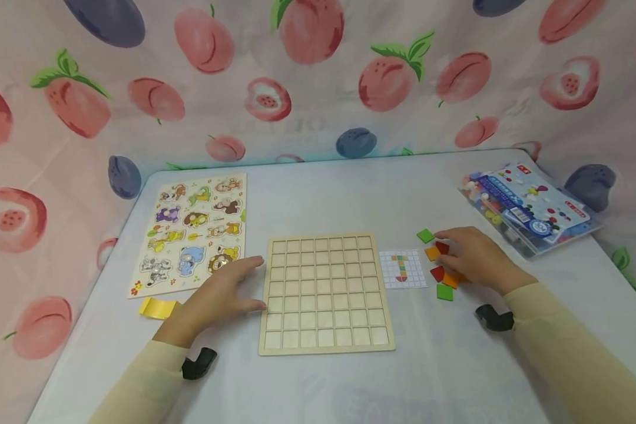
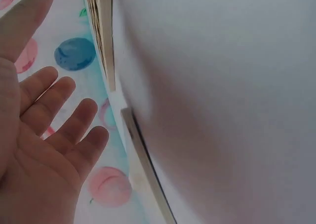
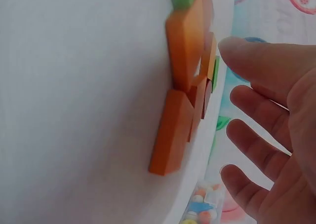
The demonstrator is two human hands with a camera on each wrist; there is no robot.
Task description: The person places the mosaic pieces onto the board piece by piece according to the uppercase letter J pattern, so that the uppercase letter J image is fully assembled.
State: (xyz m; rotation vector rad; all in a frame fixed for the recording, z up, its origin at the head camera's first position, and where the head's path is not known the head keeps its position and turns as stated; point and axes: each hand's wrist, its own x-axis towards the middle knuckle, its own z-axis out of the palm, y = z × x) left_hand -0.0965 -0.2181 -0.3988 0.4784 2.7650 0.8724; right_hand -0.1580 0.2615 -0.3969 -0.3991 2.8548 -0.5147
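Observation:
A square wooden grid board [image 1: 325,321] lies flat in the middle of the table, its cells bare. My left hand [image 1: 214,300] is at the board's left edge, fingers relaxed and holding nothing; whether the fingertips touch the rim I cannot tell. To the right of the board sits a small printed pattern card [image 1: 413,262]. My right hand [image 1: 479,259] hovers over a loose group of small tiles, among them a green tile [image 1: 445,292], an orange tile [image 3: 185,41] and a red tile [image 1: 437,273]. In the right wrist view its fingers are loosely bent, with nothing between them; it partly hides the group in the head view.
A wooden animal puzzle [image 1: 176,247] lies at the back left, with a folded yellow strip [image 1: 156,308] before it. At the back right stands a clear plastic box [image 1: 530,206] of colourful pieces. Fruit-patterned cloth [image 1: 318,88] hangs behind the white table.

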